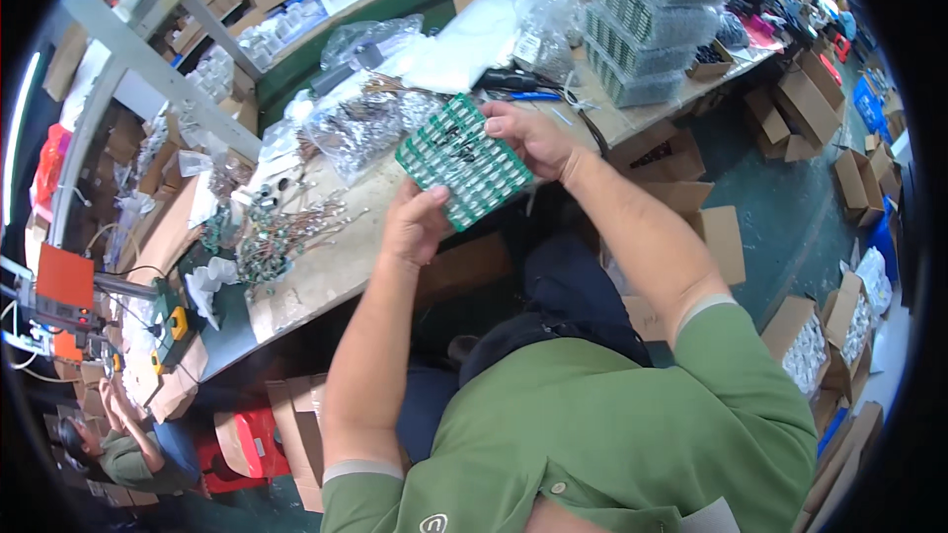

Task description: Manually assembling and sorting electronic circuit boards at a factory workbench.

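Note:
A green circuit board panel (466, 166), covered with rows of small pale parts and some dark ones, is held up at a tilt over the front edge of the workbench (326, 255). My left hand (419, 221) grips its lower left edge, thumb on top. On the upper right edge, my right hand (533, 138) is closed with the thumb over the face. The fingers beneath the panel are hidden. Behind it lies a clear plastic bag (357, 133) of small metallic parts.
Stacked clear trays of green boards (647, 25) stand at the back right of the bench. Wired parts (281, 237) lie in a heap at left. Cardboard boxes (810, 99) sit on the floor at right. Another person (133, 449) sits at the lower left.

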{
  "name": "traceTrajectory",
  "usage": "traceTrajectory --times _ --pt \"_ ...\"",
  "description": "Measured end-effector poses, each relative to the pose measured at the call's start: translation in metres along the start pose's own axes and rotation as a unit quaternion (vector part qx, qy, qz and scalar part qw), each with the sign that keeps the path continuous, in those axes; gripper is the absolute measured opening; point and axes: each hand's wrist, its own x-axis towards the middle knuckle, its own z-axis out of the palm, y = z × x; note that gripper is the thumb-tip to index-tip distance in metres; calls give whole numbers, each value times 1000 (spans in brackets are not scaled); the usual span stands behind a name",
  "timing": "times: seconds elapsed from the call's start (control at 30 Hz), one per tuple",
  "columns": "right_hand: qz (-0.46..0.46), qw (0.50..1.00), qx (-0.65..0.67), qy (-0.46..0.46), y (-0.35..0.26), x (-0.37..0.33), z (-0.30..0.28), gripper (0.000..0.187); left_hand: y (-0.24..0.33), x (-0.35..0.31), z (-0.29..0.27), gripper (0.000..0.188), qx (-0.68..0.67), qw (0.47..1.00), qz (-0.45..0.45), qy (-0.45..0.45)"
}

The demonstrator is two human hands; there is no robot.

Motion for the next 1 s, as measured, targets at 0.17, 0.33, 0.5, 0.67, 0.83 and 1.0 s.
traceTrajectory --times 0.17,0.33,0.5,0.67,0.83,1.0 --pt "46 984 -173 13 -29 33 10 45 -25 23 -5 51 -51 990 131 30" --pt "5 990 -98 103 18 19 34 43 -34 35 -29 45 -35 967 238 85" --pt "-37 992 -20 120 64 17 37 41 -28 32 -43 37 -15 969 227 95" --pt "-61 992 -3 115 76 25 30 42 -10 22 -51 34 -78 982 153 79" --pt "-80 990 -30 116 78 22 35 43 -4 18 -45 33 -96 979 148 103" --pt "-77 988 -37 126 78 22 36 43 -5 17 -44 31 -108 977 153 100"
